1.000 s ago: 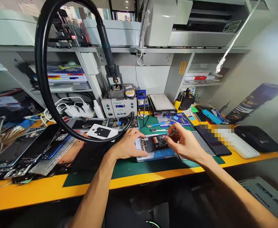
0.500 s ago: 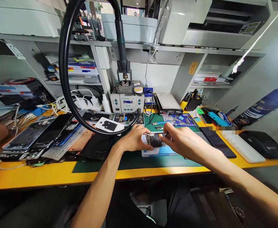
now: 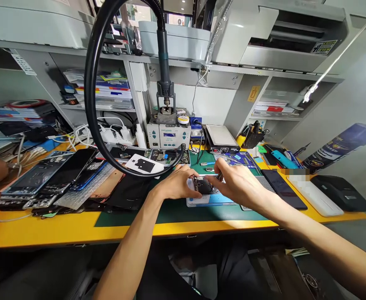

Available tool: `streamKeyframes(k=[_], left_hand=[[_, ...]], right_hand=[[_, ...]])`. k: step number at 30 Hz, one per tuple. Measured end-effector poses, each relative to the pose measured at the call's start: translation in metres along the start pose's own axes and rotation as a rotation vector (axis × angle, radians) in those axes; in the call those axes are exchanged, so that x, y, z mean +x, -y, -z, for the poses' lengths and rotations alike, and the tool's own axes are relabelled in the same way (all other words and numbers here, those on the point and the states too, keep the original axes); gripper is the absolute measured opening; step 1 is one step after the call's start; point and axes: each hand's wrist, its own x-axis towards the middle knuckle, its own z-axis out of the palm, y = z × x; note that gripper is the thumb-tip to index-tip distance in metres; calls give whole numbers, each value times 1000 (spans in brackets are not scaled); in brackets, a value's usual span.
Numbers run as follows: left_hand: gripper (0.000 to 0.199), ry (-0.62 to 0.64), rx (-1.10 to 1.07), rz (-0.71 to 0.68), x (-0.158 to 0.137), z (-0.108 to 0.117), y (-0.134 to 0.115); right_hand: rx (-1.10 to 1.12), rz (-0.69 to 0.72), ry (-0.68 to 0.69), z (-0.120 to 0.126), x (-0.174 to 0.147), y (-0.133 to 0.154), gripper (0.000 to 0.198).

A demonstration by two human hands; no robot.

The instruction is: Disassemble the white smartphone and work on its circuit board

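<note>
While the left hand (image 3: 179, 183) grasps a phone (image 3: 203, 186), the right (image 3: 236, 180) clasps an obscured tool (image 3: 219, 176).

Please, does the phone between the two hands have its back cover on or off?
Off: the phone shows its dark inner frame and small internal parts at the end held by the left hand.

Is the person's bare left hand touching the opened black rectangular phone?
Touching. The head view shows the left hand gripping the opened black rectangular phone at its left end, thumb on the near edge.
</note>
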Motion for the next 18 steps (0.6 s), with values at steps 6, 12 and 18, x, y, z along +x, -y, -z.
streamKeyframes(k=[6,12,18], left_hand=[[55,-19,-22,24,-1,-1,1],[60,-28,-39,41,-2,-3,5],[52,-22,-35,16,-1,-1,2]], right_hand=[[208,63,115,6,-2,-5,10],[-9,-50,22,6,-3,-3,16],[-4,60,74,6,-4,4,17]])
